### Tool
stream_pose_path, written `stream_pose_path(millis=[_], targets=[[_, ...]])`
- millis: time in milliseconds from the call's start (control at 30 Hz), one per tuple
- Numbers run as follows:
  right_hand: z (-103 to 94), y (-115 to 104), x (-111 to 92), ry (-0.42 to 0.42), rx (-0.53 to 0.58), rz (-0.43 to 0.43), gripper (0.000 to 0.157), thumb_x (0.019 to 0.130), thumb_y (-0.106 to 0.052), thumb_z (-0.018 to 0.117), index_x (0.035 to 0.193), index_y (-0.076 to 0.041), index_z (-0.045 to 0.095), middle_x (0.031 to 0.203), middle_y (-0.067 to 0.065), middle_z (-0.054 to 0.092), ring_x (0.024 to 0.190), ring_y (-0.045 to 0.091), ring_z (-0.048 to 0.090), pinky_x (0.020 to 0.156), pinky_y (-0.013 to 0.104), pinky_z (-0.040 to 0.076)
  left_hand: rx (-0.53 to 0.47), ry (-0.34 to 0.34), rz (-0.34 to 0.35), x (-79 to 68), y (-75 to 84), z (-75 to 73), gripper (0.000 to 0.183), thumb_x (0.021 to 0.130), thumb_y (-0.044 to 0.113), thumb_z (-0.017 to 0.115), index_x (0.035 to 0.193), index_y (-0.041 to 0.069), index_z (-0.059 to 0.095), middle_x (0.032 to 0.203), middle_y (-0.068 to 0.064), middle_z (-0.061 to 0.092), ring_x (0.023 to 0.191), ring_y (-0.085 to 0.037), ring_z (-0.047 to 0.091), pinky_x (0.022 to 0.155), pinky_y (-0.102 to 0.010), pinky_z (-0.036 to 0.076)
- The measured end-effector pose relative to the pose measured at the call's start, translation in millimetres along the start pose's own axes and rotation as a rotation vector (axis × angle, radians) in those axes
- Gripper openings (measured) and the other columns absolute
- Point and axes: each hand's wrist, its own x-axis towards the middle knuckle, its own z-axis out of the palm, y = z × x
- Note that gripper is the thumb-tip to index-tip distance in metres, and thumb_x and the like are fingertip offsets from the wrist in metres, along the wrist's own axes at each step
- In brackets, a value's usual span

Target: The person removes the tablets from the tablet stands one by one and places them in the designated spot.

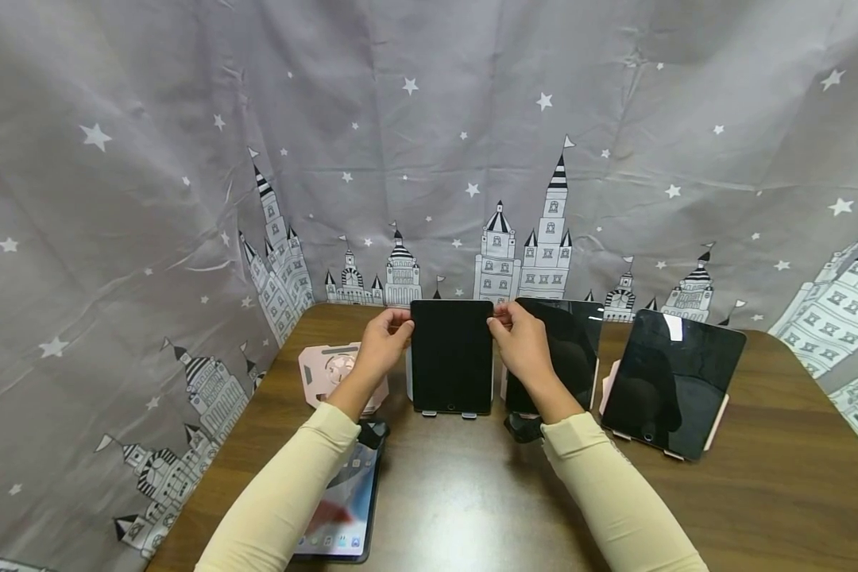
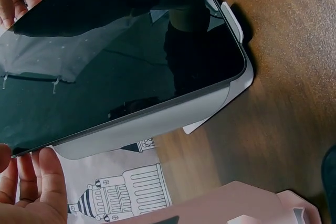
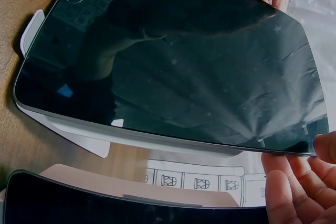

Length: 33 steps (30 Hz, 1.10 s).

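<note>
A tablet with a dark screen point(image 1: 452, 357) stands upright, leaning slightly back on a pale grey stand point(image 2: 142, 129). Its lower edge sits at the stand's front lips point(image 3: 32, 32). By its upper left edge, my left hand point(image 1: 382, 345) pinches the tablet, thumb at the front and fingers behind. On the opposite edge my right hand point(image 1: 525, 345) pinches it at about the same height. Both wrist views show the fingertips point(image 2: 51, 169) behind the tablet's rim. Most of the stand is hidden behind the tablet.
Left of the tablet is an empty pink stand point(image 1: 316, 373). A tablet with a lit screen point(image 1: 346, 508) lies flat near my left forearm. To the right, a dark tablet point(image 1: 575, 342) and another dark tablet point(image 1: 675, 381) lean on pink stands. A grey castle-print curtain point(image 1: 429, 159) hangs behind the wooden table point(image 1: 457, 492).
</note>
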Motion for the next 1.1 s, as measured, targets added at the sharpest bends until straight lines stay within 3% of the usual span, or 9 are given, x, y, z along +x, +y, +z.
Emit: stream_pose_path(millis=[500,1100], targets=[[2.3,0.7,-2.8,0.037,0.011,-0.025,0.014,0.095,-0.012,0.066,0.103,-0.001,0.066,0.094,0.013,0.069,0.084,0.025,0.064,0.072,0.037,0.05,0.033,0.022,0.011,-3.6,1.3,2.2,0.015,0.096,0.004,0.062,0.108,-0.005,0.063,0.095,-0.013,0.06,0.08,-0.017,0.059,0.071,-0.028,0.056],[5.2,-2.6,-5.6,0.095,0.036,-0.038,0.008,0.094,-0.009,0.067,0.099,-0.002,0.066,0.088,0.012,0.068,0.079,0.025,0.06,0.069,0.036,0.047,-0.01,0.04,0.001,-9.1,6.1,0.4,0.013,0.096,0.004,0.063,0.105,-0.004,0.063,0.09,-0.01,0.059,0.077,-0.015,0.058,0.07,-0.028,0.057]])
